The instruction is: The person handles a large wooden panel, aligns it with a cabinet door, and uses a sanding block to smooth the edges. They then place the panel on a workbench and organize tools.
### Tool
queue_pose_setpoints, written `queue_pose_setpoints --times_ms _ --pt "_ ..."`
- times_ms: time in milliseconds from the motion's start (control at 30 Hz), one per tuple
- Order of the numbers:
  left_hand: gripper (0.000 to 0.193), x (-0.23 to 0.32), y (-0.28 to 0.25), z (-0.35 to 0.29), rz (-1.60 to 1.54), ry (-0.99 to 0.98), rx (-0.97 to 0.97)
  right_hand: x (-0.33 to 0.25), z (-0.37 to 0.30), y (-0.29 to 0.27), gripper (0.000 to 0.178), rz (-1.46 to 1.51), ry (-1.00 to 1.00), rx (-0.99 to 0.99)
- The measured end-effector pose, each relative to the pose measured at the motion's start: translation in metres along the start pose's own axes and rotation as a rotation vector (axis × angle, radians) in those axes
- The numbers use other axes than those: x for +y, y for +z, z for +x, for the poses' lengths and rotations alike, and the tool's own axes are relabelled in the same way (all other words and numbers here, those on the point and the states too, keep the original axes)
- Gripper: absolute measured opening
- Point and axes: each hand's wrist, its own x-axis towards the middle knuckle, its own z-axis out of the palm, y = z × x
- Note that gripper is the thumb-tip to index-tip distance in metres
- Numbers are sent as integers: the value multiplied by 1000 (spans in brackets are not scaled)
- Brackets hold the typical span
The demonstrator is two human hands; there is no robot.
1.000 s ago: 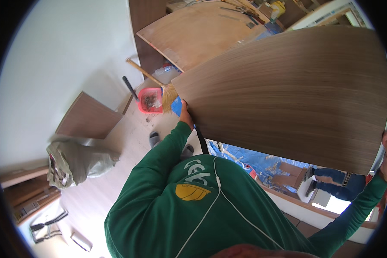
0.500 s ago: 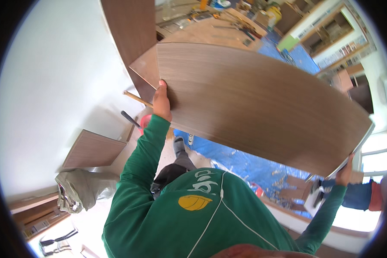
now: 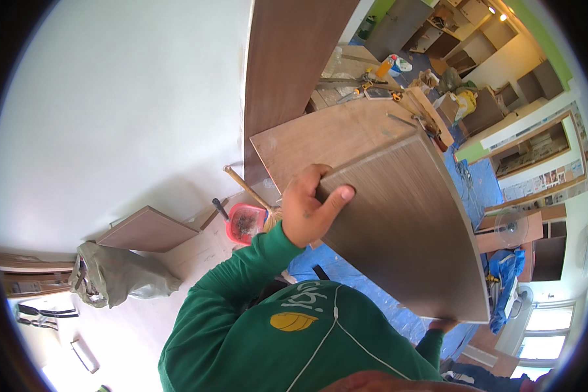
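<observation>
Between my two hands I carry a brown wood-grain panel (image 3: pixel 398 222), tilted, its far corner over a wooden work table (image 3: pixel 346 127). My left hand (image 3: pixel 310 206) grips its left edge, thumb on the face and fingers curled around behind. At the panel's lower right end, my right hand (image 3: pixel 443 325) holds the near edge; most of its fingers are hidden beneath. On the table, past the panel, lie hand tools (image 3: pixel 428 134). A tall brown panel (image 3: pixel 287 65) stands upright against the white wall, beside the table.
Left of me are a red dustpan (image 3: pixel 245 222), a broom (image 3: pixel 247 186), a leaning board (image 3: pixel 149 228) and a stuffed grey sack (image 3: pixel 121 274). Blue sheeting (image 3: pixel 356 274) covers floor below the panel. A standing fan (image 3: pixel 511 227) and blue bag (image 3: pixel 505 281) are at right.
The panel has swung round, its right end coming nearer to me and its far corner now over the table. My left hand has moved right and my right hand inward. The view has shifted.
</observation>
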Motion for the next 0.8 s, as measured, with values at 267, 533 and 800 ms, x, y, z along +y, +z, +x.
queue_pose_setpoints --times_ms 267,533,800 --pt "53 22 -14 3 82 193 -120 13 -60 41 79 180 58 218" --pt "49 22 7 -4 21 120 -107 29 -37 27 79 233 89 222" --pt "46 17 52 -15 40 2 -49 70 38 18 78 257 172 127"
